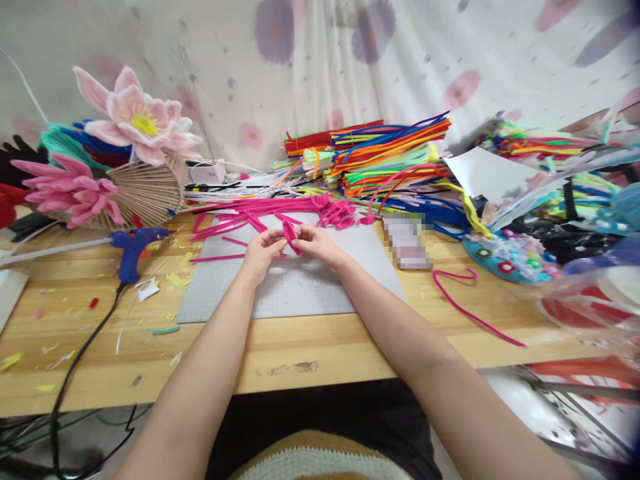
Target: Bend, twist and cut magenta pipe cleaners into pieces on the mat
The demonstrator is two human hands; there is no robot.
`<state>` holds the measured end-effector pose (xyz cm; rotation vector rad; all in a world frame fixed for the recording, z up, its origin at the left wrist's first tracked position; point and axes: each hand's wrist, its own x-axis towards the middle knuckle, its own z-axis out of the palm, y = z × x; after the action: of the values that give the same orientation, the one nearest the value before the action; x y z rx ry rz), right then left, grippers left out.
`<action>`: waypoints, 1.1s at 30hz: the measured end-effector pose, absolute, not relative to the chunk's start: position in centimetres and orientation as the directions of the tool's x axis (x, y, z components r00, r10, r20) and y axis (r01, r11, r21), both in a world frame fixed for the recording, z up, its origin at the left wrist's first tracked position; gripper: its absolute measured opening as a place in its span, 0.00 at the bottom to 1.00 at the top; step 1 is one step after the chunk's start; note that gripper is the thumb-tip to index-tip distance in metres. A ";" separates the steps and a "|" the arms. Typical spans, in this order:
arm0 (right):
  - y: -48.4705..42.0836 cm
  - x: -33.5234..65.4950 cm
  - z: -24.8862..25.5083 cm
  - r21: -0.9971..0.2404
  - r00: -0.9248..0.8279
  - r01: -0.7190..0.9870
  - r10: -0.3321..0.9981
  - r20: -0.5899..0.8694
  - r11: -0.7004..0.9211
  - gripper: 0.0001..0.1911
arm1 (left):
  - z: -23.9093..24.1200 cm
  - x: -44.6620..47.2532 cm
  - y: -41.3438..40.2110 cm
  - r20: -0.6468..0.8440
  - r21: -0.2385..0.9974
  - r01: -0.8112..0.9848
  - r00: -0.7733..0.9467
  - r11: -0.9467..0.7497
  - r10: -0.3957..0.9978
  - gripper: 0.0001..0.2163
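My left hand (262, 253) and my right hand (318, 244) meet above a grey cutting mat (290, 287) on a wooden table (300, 353). Both pinch a bent pink pipe cleaner (290, 235), folded into a petal-like loop between the fingertips. Just behind the hands lie several more pink pipe cleaners and folded pink loops (280, 213).
A blue glue gun (134, 248) with a black cord lies at left, near pink pipe-cleaner flowers (135, 120) and a woven fan. Piles of coloured pipe cleaners (390, 157) fill the back. A loose pink pipe cleaner (467, 303) lies at right, beside a blue decorated piece (505, 260). Paper scraps dot the table.
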<state>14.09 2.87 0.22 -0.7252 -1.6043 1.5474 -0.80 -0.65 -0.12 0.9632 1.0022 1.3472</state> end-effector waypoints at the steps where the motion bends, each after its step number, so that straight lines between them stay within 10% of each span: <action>1: 2.9 14.0 0.2 -0.988 -0.533 -0.112 0.833 0.152 0.109 0.12 | -0.2 -0.8 -0.6 -0.004 0.956 -0.294 -0.023 -0.003 1.000 0.17; 33: 2.6 13.3 -0.1 -0.969 -0.433 0.064 0.881 0.189 0.239 0.08 | -0.4 -0.5 -0.5 0.090 0.986 -0.134 -0.081 -0.100 0.993 0.10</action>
<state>13.33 2.56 -0.12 -0.8824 -1.7101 1.2859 -0.45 -0.51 -0.43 1.1381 1.1130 1.3968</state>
